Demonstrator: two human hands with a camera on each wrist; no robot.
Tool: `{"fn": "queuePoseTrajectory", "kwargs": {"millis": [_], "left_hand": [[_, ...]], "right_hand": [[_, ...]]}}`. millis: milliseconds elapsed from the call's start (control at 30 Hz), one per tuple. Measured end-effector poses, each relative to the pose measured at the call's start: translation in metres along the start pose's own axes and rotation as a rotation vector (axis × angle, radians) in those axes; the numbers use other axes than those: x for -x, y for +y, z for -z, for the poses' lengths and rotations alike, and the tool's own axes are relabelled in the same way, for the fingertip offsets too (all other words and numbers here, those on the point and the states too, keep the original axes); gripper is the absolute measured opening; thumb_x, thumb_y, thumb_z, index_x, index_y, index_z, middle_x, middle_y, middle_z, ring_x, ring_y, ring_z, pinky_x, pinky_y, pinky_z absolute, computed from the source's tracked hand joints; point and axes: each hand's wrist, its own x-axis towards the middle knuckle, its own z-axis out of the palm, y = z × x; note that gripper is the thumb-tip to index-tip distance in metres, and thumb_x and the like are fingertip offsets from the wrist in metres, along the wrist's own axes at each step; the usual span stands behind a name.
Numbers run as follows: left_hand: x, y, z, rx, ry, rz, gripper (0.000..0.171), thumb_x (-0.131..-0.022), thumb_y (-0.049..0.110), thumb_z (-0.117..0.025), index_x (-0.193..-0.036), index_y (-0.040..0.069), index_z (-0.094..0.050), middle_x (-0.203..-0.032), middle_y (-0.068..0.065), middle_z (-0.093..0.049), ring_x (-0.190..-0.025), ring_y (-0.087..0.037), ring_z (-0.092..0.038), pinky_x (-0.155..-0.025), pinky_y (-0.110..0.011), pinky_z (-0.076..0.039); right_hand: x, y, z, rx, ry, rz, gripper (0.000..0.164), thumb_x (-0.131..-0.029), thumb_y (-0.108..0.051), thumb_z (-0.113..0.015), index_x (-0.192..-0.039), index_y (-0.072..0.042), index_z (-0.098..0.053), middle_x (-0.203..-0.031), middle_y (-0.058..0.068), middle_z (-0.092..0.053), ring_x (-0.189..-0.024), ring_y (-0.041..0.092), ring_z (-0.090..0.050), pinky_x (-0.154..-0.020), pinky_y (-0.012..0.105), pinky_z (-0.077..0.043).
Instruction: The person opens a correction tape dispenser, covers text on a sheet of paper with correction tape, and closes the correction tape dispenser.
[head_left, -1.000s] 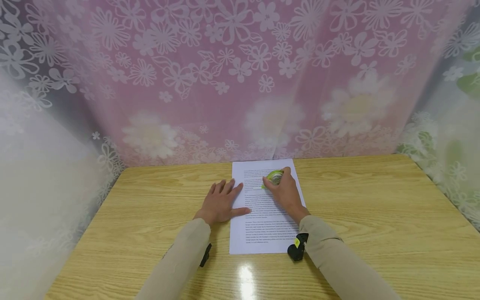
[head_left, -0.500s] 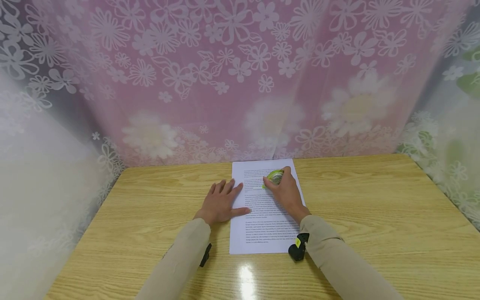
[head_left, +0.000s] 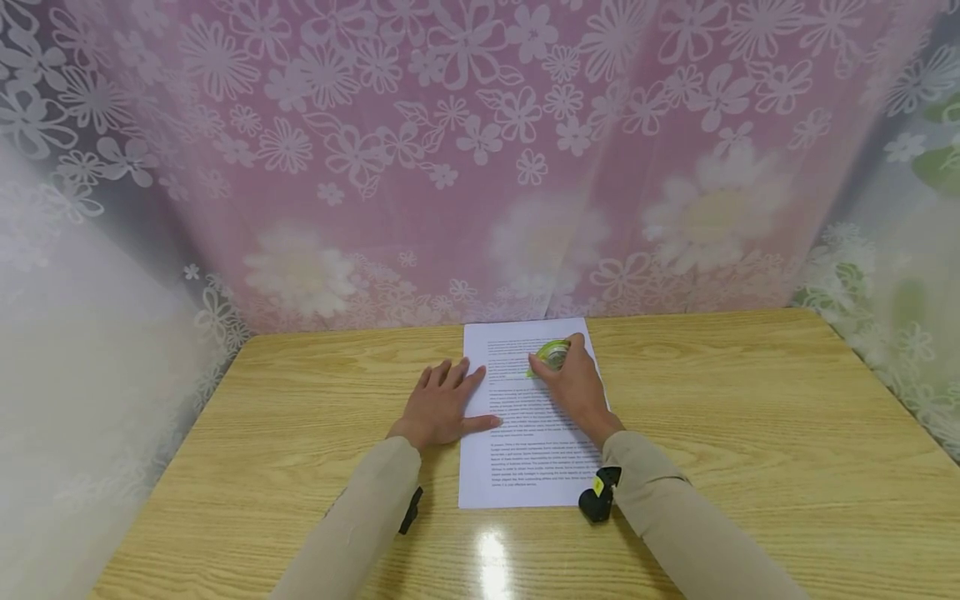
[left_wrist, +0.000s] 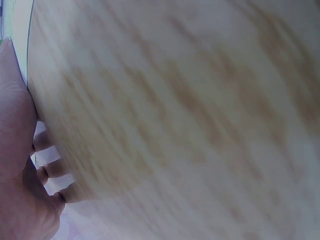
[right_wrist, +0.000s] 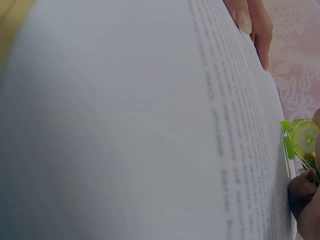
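Observation:
A sheet of paper (head_left: 474, 479) with printed text lies flat on the table. My left hand (head_left: 441, 407) rests on its left edge with the fingers spread and holds nothing. Over the upper right of the text, my right hand (head_left: 579, 387) grips a green, see-through correction tape (head_left: 553, 355) between thumb and fingers. In the right wrist view the correction tape (right_wrist: 303, 137) has its green tip close to the paper; exact contact cannot be told. That view also catches fingers of the left hand (right_wrist: 257, 25). The left wrist view shows the left hand (left_wrist: 20, 145) beside bare wood.
The wooden table (head_left: 322, 383) extends on both sides of the sheet. Behind its far edge hangs a pink flowered curtain (head_left: 420, 208), and pale curtains flank both sides. A dark wrist camera (head_left: 597, 500) sits at the right cuff, over the paper's lower right corner.
The right hand has slid slightly to the right with the correction tape, across the same lines of text. My left hand and the paper have stayed still.

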Motion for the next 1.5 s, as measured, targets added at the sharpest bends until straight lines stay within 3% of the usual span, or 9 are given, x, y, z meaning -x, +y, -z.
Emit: {"fn": "queuePoseTrajectory", "kwargs": {"millis": [967, 1500], "left_hand": [[0.0031, 0.0025, 0.004, -0.003, -0.017, 0.007, 0.089, -0.084, 0.078, -0.036, -0.154, 0.025, -0.023, -0.156, -0.007, -0.021, -0.141, -0.035, -0.02, -0.111, -0.053, -0.016], [0.0009, 0.0014, 0.0038, 0.014, -0.027, 0.015, 0.089, -0.084, 0.078, -0.036, -0.154, 0.025, -0.021, -0.157, -0.007, -0.019, -0.141, -0.034, -0.017, -0.112, -0.052, -0.014]], "right_hand": [[0.0011, 0.002, 0.0054, -0.056, 0.001, 0.003, 0.058, -0.089, -0.033, -0.069, -0.12, 0.001, -0.034, -0.098, 0.017, -0.055, -0.08, 0.026, -0.058, -0.07, 0.037, -0.048], [0.0002, 0.0035, 0.01, -0.013, 0.017, -0.019, 0.061, -0.088, -0.034, -0.069, -0.122, 0.002, -0.034, -0.099, 0.018, -0.055, -0.082, 0.028, -0.058, -0.071, 0.039, -0.049]]}}
